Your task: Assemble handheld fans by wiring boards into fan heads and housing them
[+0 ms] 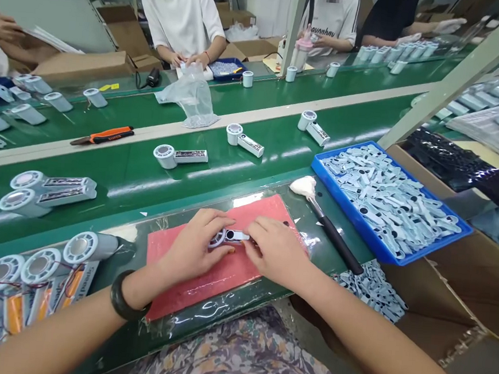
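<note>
the left hand (195, 246) has the stacked small fans (48, 194) near on its side, the right hand (276, 252) has the brush (336, 240) and blue tray (342, 214) beside it, but a hand can pass forward over the green belt (144, 202).

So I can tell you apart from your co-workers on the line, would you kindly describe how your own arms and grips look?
The left forearm and right forearm are bare, with no sleeves in view. The left grip and right grip wear no gloves. A chunky black bangle circles the left wrist.
</note>
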{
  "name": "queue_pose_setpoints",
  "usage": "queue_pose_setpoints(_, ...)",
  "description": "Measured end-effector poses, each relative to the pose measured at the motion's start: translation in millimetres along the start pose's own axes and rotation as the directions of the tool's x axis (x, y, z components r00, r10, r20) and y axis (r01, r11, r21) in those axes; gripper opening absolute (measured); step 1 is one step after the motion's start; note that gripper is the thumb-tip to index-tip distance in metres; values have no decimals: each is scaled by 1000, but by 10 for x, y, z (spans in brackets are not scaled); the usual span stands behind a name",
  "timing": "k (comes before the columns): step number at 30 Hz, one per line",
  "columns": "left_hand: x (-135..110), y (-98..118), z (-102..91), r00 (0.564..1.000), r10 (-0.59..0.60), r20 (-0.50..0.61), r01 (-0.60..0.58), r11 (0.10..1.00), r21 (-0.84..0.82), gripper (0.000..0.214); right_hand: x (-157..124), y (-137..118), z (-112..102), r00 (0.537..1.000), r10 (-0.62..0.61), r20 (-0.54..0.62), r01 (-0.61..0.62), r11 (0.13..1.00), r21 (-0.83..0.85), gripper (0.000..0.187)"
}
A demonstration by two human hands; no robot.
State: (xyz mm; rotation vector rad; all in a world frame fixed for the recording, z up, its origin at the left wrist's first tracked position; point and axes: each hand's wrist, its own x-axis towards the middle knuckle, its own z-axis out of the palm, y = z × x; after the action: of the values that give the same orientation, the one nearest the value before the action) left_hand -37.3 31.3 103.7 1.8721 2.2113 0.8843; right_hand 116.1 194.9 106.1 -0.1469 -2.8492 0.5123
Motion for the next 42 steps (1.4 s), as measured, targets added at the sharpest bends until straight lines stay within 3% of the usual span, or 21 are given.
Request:
queue_pose_setpoints(3,16,32,5,999,30,-30,-31,999,-34,17,10,-43,-20,999,21,47,-21,1000,7,12)
queue_pose_setpoints(7,44,55,42,998,4,-60,-7,999,-49,16,11,-16,64,995,100,5,-99,983,151,12)
queue_pose_setpoints(11,19,65,34,998,-8,-58,7,1000,-13,16,6,88,199,968,245,61,-240,816,526,6)
queue_pose_setpoints(13,-35,84,14,998,53,-31,-52,998,30,18,-24,122,201,963,236,130,-267,766,584,16)
queue_pose_setpoints(17,-202,170,20,994,102,39,-107,981,163,22,-128,104,122,968,74,242,-177,879,442,41)
queue_pose_setpoints(22,-271,301,143,999,15,32,-22,969,246,25,-211,8,166,979,29,202,-88,952,293,37)
queue_pose_setpoints(31,-256,321,143,994,78,78,-100,939,330,24,-245,52,272,989,-66,131,36,974,224,38)
queue_pose_setpoints(42,-140,321,94,994,19,109,-46,968,247,22,-208,11,291,994,4,112,-33,965,260,31)
